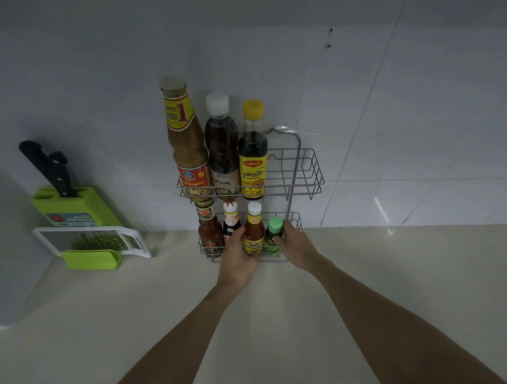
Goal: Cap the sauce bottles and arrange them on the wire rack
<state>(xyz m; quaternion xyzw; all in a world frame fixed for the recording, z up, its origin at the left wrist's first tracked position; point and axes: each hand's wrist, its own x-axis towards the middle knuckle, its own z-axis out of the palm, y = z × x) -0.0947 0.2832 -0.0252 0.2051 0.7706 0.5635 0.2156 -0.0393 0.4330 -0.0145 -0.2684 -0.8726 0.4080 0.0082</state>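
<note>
A two-tier wire rack [310, 169] hangs on the tiled wall. Its upper tier holds three tall capped bottles: a tan sauce bottle [185, 142], a dark white-capped bottle [221, 146] and a yellow-capped bottle [252, 153]. In the lower tier stand a dark red jar-topped bottle [209, 231], a small dark bottle [231, 219], an orange sauce bottle with a white cap [254, 227] and a small green-capped bottle [274, 232]. My left hand [237, 259] grips the orange sauce bottle. My right hand [298, 245] is wrapped around the green-capped bottle.
At the left stands a green knife block [79, 207] with a black-handled knife [46, 167], and a white-framed grater [93, 242] lies in front of it. The pale counter [402, 271] stretches beneath the rack. The right half of the upper tier holds nothing.
</note>
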